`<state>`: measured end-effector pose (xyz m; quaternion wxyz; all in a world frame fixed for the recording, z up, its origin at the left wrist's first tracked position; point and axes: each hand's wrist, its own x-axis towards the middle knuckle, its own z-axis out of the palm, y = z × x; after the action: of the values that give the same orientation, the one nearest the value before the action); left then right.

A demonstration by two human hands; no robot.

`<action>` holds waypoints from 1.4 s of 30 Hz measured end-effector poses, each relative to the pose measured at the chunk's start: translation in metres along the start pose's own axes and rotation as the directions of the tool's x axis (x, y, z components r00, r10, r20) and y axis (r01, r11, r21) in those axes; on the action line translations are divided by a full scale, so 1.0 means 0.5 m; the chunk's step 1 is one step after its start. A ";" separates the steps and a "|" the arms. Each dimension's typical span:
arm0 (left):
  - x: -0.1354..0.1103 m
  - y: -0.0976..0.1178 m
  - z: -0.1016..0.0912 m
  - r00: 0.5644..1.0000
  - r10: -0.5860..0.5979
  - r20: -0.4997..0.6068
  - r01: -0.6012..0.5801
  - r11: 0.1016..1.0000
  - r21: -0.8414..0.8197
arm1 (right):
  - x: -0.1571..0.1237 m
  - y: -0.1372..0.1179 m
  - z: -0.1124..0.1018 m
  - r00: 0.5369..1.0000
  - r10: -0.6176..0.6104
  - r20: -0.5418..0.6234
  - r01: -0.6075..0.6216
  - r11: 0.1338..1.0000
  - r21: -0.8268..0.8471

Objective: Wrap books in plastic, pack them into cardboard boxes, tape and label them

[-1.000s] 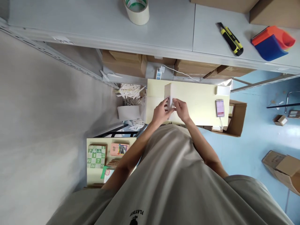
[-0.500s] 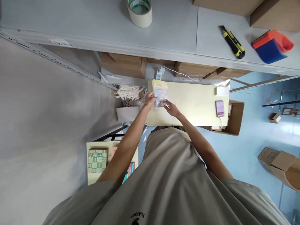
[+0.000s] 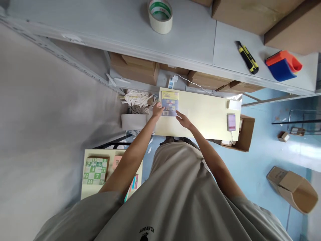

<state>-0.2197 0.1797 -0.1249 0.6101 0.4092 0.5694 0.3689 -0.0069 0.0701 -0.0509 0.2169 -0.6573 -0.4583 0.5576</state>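
Observation:
A flat printed box (image 3: 170, 103) with a yellow and blue face lies at the far left corner of a pale yellow table (image 3: 208, 115). My left hand (image 3: 157, 110) rests against the box's left edge with its fingers curled on it. My right hand (image 3: 183, 119) lies just below the box's near right corner, fingers stretched toward it and touching or nearly touching it.
A phone (image 3: 231, 122) and a small white box (image 3: 233, 104) sit at the table's right end. Above, a grey shelf (image 3: 120, 23) carries a tape roll (image 3: 160, 11), a yellow utility knife (image 3: 247, 57) and a red-blue object (image 3: 283, 65). Cardboard boxes (image 3: 136, 68) stand under it. A lower table (image 3: 88, 190) holds game boxes (image 3: 95, 170).
The box was held upright between both hands a second ago; it now lies flat, face up, at the table's far left corner. Both hands moved left and away with it.

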 end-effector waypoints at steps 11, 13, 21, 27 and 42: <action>-0.358 0.030 -0.071 0.928 0.000 -0.374 -0.090 0.970 -0.224 | -0.075 -0.033 -0.031 0.945 -0.226 0.238 0.206 0.973 0.105; -0.451 0.025 -0.068 0.887 -0.004 -0.461 -0.112 0.969 -0.222 | -0.095 -0.042 -0.018 0.919 -0.275 0.283 0.250 0.961 0.120; -0.794 -0.005 -0.006 0.689 -0.088 -0.719 -0.138 0.959 -0.249 | -0.246 -0.048 0.059 0.847 -0.407 0.342 0.362 0.913 0.190; -0.962 -0.035 -0.016 0.622 -0.042 -0.782 -0.165 0.969 -0.183 | -0.381 -0.041 0.160 0.821 -0.389 0.418 0.336 0.921 0.198; -1.422 -0.255 -0.295 0.464 -0.021 -0.886 -0.221 0.965 -0.138 | -0.759 0.103 0.655 0.651 -0.211 0.730 0.274 0.961 0.033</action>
<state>-0.4249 -0.5103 0.0347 0.2503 0.1189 0.7287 0.6262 -0.2776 -0.3492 0.0177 0.0636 -0.3232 -0.6120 0.7190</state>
